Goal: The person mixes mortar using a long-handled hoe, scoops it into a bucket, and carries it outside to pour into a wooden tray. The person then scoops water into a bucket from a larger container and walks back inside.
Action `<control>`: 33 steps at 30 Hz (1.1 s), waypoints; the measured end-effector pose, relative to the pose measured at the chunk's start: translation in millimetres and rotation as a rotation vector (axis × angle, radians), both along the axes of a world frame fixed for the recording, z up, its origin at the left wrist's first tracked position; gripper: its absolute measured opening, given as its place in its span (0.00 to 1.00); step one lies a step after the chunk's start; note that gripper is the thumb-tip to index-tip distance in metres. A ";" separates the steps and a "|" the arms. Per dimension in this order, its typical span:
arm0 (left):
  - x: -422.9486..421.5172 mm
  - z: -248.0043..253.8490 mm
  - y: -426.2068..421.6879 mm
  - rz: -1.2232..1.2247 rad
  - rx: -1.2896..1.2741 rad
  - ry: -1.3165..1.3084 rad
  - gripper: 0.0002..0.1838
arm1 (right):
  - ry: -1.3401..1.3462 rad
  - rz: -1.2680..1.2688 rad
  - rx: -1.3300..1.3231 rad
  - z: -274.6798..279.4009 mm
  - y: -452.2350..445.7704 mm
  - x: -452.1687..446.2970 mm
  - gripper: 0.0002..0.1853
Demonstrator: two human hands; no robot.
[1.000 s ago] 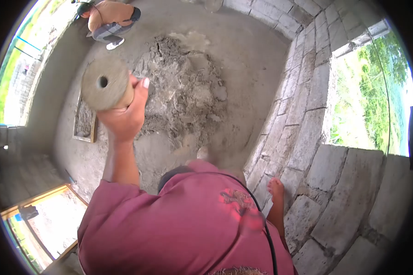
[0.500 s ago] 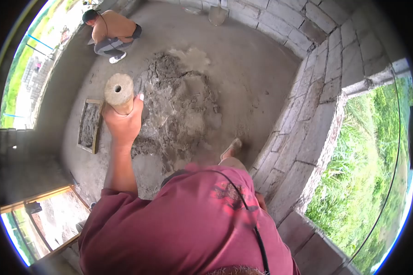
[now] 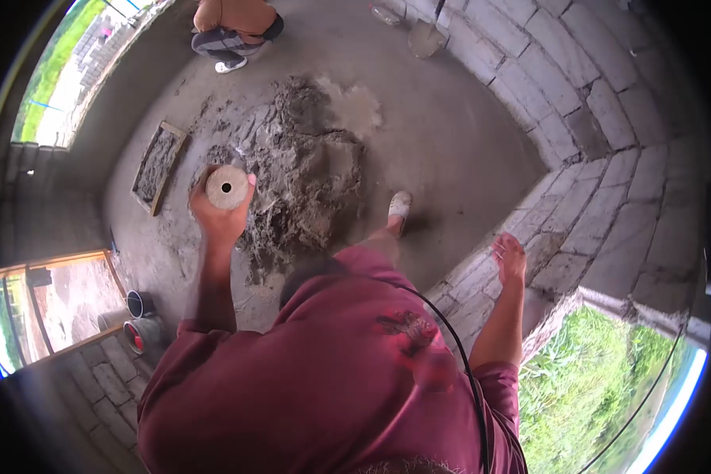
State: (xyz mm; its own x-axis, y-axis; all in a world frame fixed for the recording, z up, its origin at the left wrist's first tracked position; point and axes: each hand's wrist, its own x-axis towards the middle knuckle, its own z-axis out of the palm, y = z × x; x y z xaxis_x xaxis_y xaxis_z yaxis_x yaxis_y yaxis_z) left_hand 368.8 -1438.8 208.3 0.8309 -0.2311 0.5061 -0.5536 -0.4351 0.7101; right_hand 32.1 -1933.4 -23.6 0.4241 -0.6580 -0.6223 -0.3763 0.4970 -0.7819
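My left hand point(image 3: 217, 217) is closed around a tan, round-ended cylindrical piece point(image 3: 227, 199) with a dark hole in the middle of its end. Its far part is hidden behind the end face, so I cannot tell its kind. Beyond it, a heap of wet grey mortar point(image 3: 308, 174) lies on the floor. My right hand point(image 3: 509, 257) hangs out to the right near the block wall point(image 3: 565, 249), fingers loosely apart and holding nothing.
A wooden-framed tray point(image 3: 164, 183) of mortar lies left of the heap. Another person point(image 3: 237, 35) crouches at the far left. A shovel point(image 3: 426, 38) leans on the far wall. Buckets point(image 3: 141, 336) stand at lower left, and a window opening point(image 3: 592, 371) is at right.
My view has turned and shifted. My left hand has lowered and tilted the round-ended piece so its end faces me more squarely. My right hand has swung out into view.
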 end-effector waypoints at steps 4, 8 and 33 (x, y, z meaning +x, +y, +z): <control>50.9 -7.6 -54.5 0.117 -0.024 0.042 0.11 | 0.160 0.034 0.148 -58.3 -52.4 28.6 0.19; 107.7 16.3 -90.0 0.227 -0.096 0.069 0.11 | 0.453 0.323 0.320 -89.2 -101.3 0.3 0.18; 330.4 183.8 -360.1 0.747 -0.243 -0.254 0.14 | 0.590 0.554 0.107 -71.8 -484.5 473.7 0.15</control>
State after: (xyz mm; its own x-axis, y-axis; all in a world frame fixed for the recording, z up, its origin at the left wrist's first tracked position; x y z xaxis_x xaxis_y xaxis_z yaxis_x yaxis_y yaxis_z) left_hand 699.2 -1798.9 392.1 0.5760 0.4770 0.6638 -0.3359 -0.6022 0.7242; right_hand 505.8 -2417.9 -95.3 0.2536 -0.3737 -0.8922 -0.9243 0.1786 -0.3374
